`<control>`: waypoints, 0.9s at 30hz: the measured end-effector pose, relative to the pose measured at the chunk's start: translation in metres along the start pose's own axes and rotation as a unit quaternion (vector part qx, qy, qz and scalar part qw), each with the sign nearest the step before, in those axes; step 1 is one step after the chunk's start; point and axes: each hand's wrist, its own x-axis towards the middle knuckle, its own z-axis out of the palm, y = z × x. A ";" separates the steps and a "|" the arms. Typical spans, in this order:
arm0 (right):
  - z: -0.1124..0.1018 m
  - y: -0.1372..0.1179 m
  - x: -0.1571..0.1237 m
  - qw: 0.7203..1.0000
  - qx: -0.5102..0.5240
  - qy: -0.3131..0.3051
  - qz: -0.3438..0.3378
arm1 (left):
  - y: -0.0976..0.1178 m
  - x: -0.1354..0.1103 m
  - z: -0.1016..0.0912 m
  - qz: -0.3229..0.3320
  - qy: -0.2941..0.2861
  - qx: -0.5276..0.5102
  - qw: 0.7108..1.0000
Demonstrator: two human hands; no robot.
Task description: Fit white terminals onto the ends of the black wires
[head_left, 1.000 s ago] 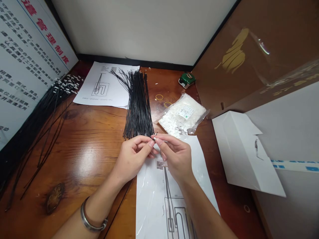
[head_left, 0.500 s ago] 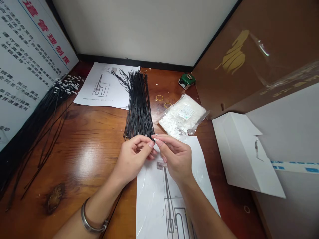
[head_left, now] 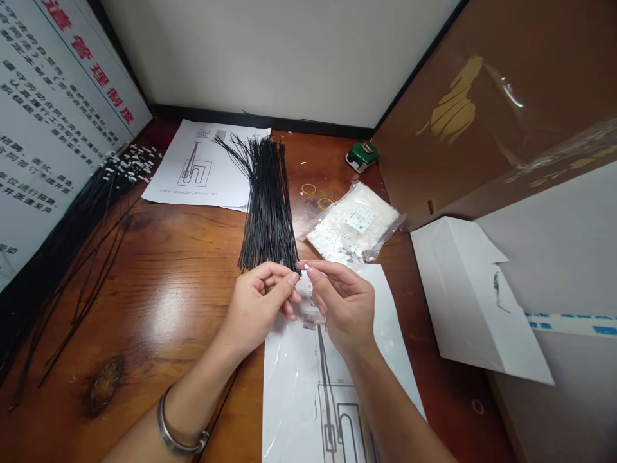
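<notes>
My left hand is closed in a pinch on the near end of a thin black wire that trails down under my wrist. My right hand pinches a tiny white connector at its fingertips, held a little apart from the left fingertips. Both hands hover just in front of a bundle of black wires lying on the wooden table. A clear bag of white connectors lies to the right of the bundle. Under my hands is a sleeved drawing sheet.
More black wires with white ends lie along the left by a printed board. A second drawing sheet, a green tape measure, rubber bands, a white box and a brown carton surround the spot.
My right hand has drawn slightly right and up, so the white connector now shows apart from the left fingertips. The left hand has barely moved.
</notes>
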 end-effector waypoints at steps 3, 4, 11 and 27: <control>0.000 0.000 0.000 1.000 -0.003 -0.014 0.008 | 0.000 0.000 0.000 0.002 0.001 0.012 1.000; 0.000 0.000 0.000 1.000 -0.005 -0.018 0.010 | 0.000 0.000 0.000 0.003 0.002 0.016 1.000; 0.000 0.001 0.000 1.000 -0.002 0.003 0.020 | 0.003 -0.001 0.000 0.008 0.018 0.044 0.999; -0.001 0.007 -0.003 0.999 -0.033 0.004 0.018 | 0.001 -0.001 0.001 0.022 0.010 0.034 0.999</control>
